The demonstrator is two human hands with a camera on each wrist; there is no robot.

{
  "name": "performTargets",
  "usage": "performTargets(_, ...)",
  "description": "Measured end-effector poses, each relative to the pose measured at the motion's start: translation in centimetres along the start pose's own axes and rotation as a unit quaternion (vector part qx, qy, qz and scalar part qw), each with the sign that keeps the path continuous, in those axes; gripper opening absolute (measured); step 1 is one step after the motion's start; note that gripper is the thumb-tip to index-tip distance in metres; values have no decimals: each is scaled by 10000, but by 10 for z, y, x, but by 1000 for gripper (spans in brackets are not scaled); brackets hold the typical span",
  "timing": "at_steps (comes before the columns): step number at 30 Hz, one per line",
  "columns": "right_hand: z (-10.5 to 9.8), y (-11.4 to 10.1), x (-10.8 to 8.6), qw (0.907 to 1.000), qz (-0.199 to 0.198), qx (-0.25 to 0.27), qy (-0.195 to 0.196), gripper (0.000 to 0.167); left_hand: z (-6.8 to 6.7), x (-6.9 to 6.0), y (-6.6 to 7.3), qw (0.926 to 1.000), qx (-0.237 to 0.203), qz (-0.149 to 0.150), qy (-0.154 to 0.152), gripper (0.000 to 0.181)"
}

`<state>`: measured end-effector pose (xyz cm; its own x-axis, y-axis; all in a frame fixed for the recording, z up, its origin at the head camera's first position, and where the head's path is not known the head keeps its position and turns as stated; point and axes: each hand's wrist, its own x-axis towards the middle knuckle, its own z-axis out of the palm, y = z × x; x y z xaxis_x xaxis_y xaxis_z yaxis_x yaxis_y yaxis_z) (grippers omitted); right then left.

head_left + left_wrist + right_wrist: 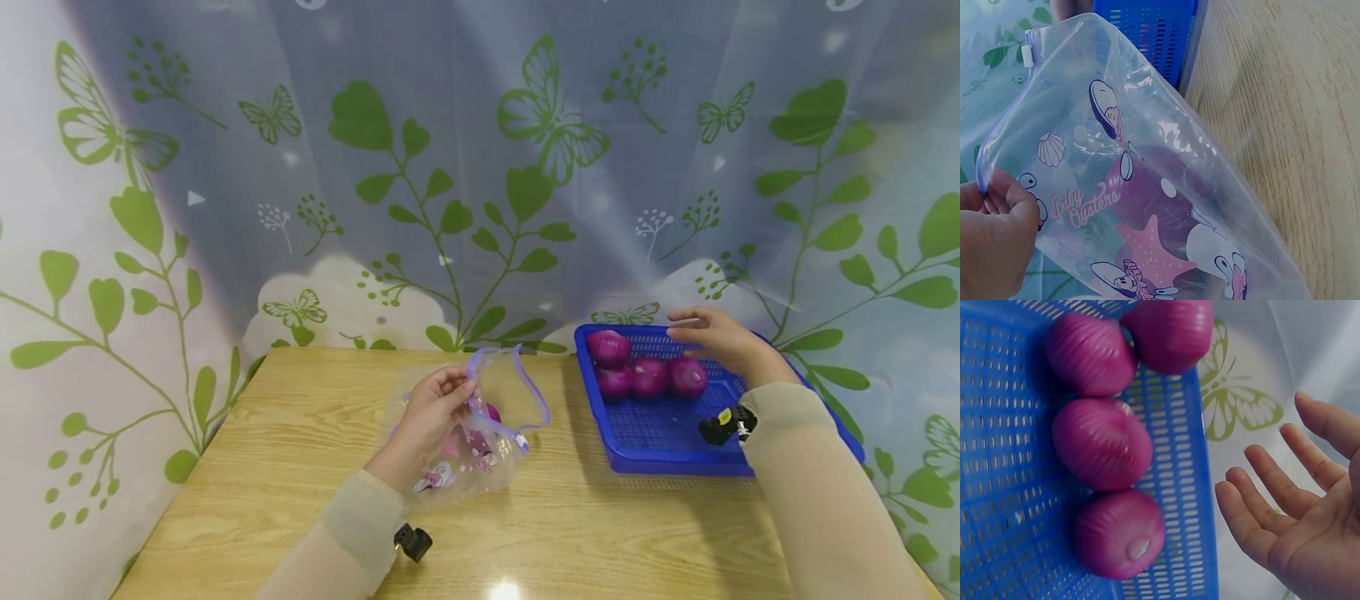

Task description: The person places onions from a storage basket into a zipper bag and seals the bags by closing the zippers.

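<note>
My left hand (435, 410) pinches the purple zip edge of a clear printed bag (468, 467), whose mouth gapes toward the right. In the left wrist view a purple-red onion (1160, 187) shows through the plastic of the bag (1079, 125), with the left hand (997, 244) at its rim. Over the back right of the blue basket (622, 454) is my right hand (720, 342), holding nothing, fingers spread. Several red onions (1104, 444) lie in the basket's left part; the right hand (1297, 512) is beside them, not touching.
The wooden table (285, 467) carries both the bag and the basket. Behind them hangs a curtain (465, 125) with green leaves and butterflies, close to the basket's back rim.
</note>
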<state>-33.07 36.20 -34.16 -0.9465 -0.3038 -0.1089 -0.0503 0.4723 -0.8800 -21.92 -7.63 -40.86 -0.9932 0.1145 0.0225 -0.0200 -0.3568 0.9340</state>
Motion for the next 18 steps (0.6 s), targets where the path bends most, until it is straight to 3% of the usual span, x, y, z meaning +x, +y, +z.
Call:
performTargets(8, -7, 17, 2, 9996, 227, -189, 20, 58, -2, -1, 0, 10000, -39, -2, 22, 17)
performTargets(18, -15, 45, 5, 9972, 729, -72, 120, 63, -2, -2, 0, 10000, 14, -20, 20, 18)
